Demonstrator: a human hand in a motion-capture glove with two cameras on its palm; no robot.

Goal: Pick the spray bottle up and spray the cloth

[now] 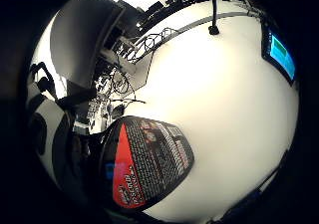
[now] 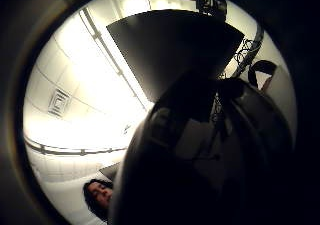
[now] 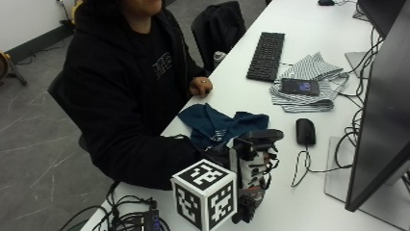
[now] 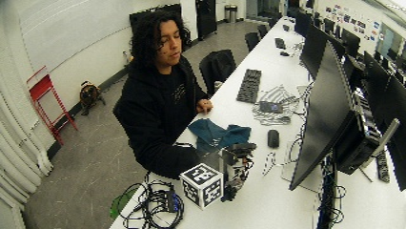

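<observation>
- Spray bottle first, low in the middle of the outside view: it stands upright on the white counter, black trigger head on top, its red and black label close against my palm in the little finger side palm view.
- My right hand sits at the bottle's left side in that view, gloved, with the fingers curled round the body, so my grip is clamped on the bottle. I cannot tell whether a finger is on the trigger yet.
- Whether the base has left the counter is hard to say; it looks at most barely raised.
- Blue cloth, my target, lies crumpled on the counter just above the bottle in the frame, near the counter's edge and close to the nozzle end.
- My bare hand rests at the counter's edge, higher in the frame, apart from the cloth.
- Further out: a black mouse right of the cloth, a striped cloth with a dark phone on it towards the upper right, a keyboard above, a monitor along the right edge.
- By my reckoning I am in the pick-up step. Next I should lift the bottle, turn the nozzle towards the blue cloth and squeeze the trigger, keeping the spray off the mouse and phone.
</observation>
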